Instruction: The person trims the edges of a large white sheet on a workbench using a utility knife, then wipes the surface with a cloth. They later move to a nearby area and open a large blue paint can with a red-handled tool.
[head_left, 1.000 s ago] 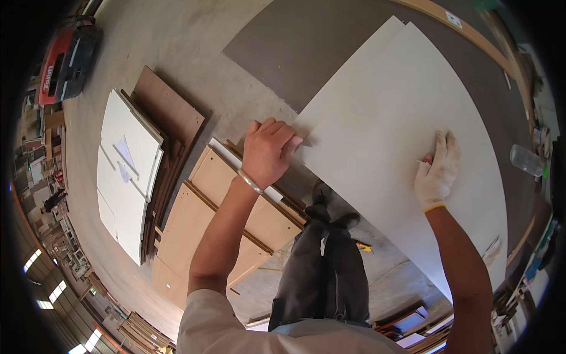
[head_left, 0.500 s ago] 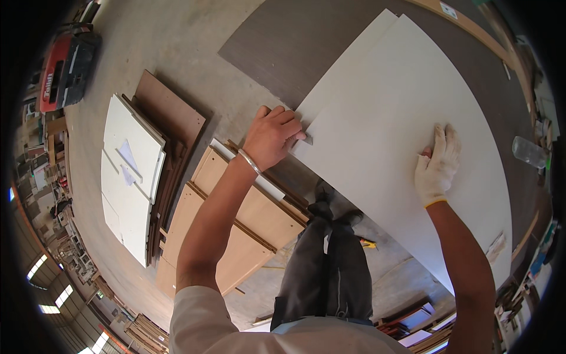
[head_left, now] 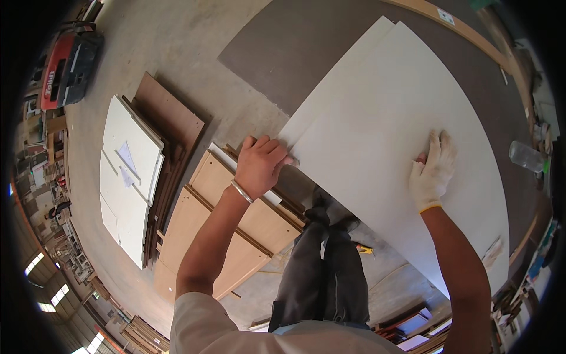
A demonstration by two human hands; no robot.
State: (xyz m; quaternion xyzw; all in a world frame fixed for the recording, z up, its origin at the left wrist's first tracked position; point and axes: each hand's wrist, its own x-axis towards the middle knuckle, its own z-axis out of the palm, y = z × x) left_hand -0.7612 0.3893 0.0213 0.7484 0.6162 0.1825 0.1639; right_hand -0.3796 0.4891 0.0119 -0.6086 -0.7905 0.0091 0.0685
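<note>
Upper white panel (head_left: 377, 130) lies flat on a lower white panel (head_left: 337, 79), slightly offset, so a strip of the lower one shows along the left edge. Both sit on a larger dark brown board (head_left: 283, 53). Left hand (head_left: 259, 165), bare, silver bracelet (head_left: 242, 192) at the wrist, is at the panels' near-left corner. Its fingers are curled in, thumb and index closed on a small grey piece (head_left: 295, 162); too little of it shows to say what it is. Can't tell if the fingertips touch the panel edge. Right hand (head_left: 433, 171), in an off-white knit glove with yellow cuff, lies palm down on the upper panel, right of its middle; fingers extended and close together, thumb apart, gripping nothing. Pale torn patch (head_left: 491, 252) on that panel near the right forearm. Clear plastic bottle (head_left: 526, 156) on its side past the panel's right edge, green at one end. Wooden strip (head_left: 460, 26) runs along the brown board's far side, white label on it. Left of the legs: light wood panels (head_left: 206, 236) stacked near the feet; further left, a stack topped by a white board (head_left: 127, 192), papers on it. Yellow tool (head_left: 365, 249) on the floor by the right leg. Red-and-black machine (head_left: 65, 71), far upper left.
</note>
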